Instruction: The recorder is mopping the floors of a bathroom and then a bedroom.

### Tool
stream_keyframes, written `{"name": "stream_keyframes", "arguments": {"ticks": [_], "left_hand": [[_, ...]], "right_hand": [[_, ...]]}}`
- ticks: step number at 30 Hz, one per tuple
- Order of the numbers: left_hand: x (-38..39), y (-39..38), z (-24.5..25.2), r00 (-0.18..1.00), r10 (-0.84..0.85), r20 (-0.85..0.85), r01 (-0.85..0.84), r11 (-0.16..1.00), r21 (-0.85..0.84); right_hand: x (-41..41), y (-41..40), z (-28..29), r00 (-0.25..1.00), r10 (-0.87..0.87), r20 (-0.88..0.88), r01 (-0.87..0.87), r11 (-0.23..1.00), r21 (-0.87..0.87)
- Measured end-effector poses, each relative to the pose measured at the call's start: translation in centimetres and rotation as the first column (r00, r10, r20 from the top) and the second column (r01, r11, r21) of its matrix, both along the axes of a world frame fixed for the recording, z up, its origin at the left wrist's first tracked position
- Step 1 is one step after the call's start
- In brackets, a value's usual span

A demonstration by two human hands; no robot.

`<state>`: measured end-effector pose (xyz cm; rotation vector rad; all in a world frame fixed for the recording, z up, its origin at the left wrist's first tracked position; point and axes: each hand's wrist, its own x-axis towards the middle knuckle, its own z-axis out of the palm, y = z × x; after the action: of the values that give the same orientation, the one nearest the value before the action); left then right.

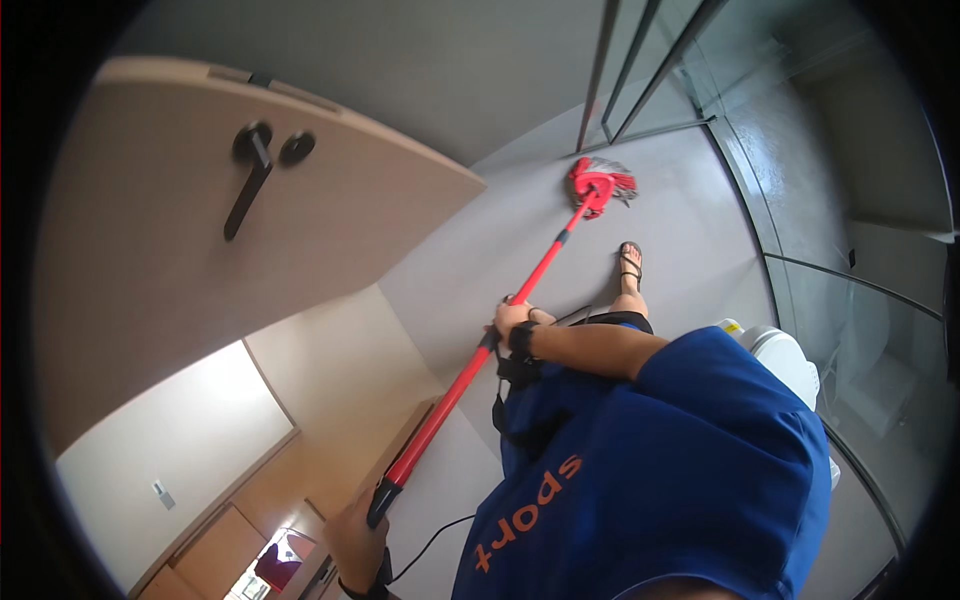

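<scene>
A red-handled mop (540, 271) runs slantwise across the view, and both my hands are on its pole. My left hand (357, 536) is closed around the black grip at the pole's upper end, low in the picture. Farther down, beside the black collar, my right hand (514, 319) wraps the red shaft; a black band circles that wrist. The red mop head (595, 185), with red and grey strands spread out, rests on the grey floor (679, 199) ahead of my sandalled right foot (631, 262). My other foot is mostly hidden behind my right hand.
At left, a wooden door (165, 247) with a black lever handle (251, 180) stands ajar. Glass panels with metal frames (660, 67) rise just beyond the mop head. A glass partition (862, 360) curves along the right. A white fixture (784, 356), partly hidden, is beside my body.
</scene>
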<state>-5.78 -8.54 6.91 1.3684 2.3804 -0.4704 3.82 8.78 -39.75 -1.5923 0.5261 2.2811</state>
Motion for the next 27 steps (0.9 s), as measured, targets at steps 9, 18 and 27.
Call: {"name": "stream_keyframes", "arguments": {"ticks": [9, 18, 27], "left_hand": [[0.5, -6.0, -4.6, 0.990, 0.124, 0.074, -0.130, 0.988, 0.084], [-1.2, 3.3, -10.0, 0.996, -0.066, 0.067, 0.058, 0.992, 0.110], [-4.2, 7.7, -12.5, 0.967, -0.242, 0.083, 0.233, 0.967, 0.105]], "right_hand": [[-3.9, 0.4, 3.6, 0.913, 0.393, 0.109, -0.407, 0.896, 0.177], [0.2, 10.7, 0.5, 0.960, 0.214, 0.183, -0.269, 0.886, 0.377], [2.3, 11.8, 1.0, 0.981, 0.093, 0.170, -0.155, 0.902, 0.403]]}}
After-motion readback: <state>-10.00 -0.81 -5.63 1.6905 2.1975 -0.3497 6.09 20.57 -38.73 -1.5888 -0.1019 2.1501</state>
